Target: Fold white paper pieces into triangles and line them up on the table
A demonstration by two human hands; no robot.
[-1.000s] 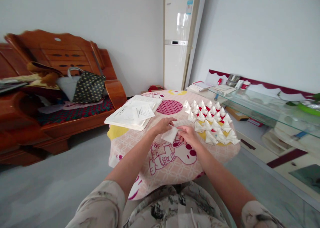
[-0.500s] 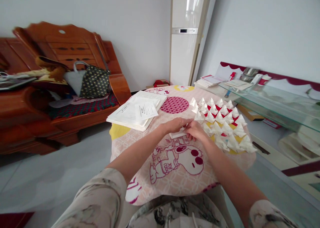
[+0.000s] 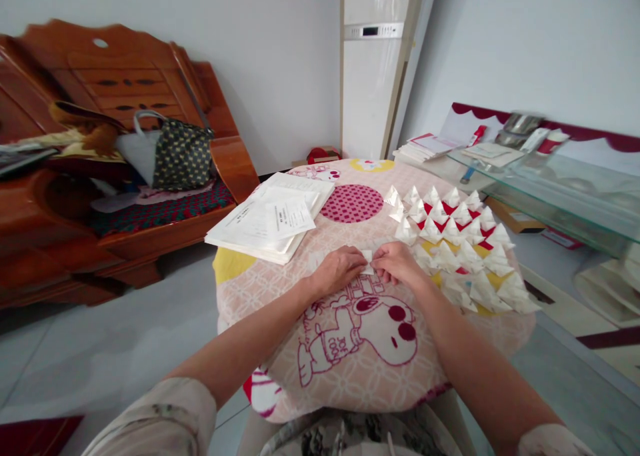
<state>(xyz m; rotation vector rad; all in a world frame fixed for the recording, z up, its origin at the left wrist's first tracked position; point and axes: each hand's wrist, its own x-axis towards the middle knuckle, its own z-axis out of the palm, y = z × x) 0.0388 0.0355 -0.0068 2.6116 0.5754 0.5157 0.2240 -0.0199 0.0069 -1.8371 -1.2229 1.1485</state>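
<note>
Between my two hands a small folded piece of white paper (image 3: pixel 367 261) lies low over the cloth-covered table (image 3: pixel 280 303). My left hand (image 3: pixel 341 267) is closed on its left edge, and my right hand (image 3: pixel 395 263) pinches the right edge. The fingertips are partly hidden behind the knuckles. To the right of my hands stand rows of pointed folded paper pieces (image 3: pixel 450 233), white with red and yellow showing between them. A stack of printed white sheets (image 3: pixel 265 219) lies on the left of the table.
A wooden bench (image 3: pixel 150 223) with a patterned bag (image 3: pixel 183 155) stands at the left. Along the right runs a glass-topped cabinet (image 3: pixel 565 206) holding papers, metal bowls (image 3: pixel 520 126) and a cup (image 3: pixel 553 141). A tall white air conditioner (image 3: pixel 370 89) stands behind the table.
My left hand has drawn back to the left, off my right hand, so the small paper now shows between them. The whole view has shifted slightly.
</note>
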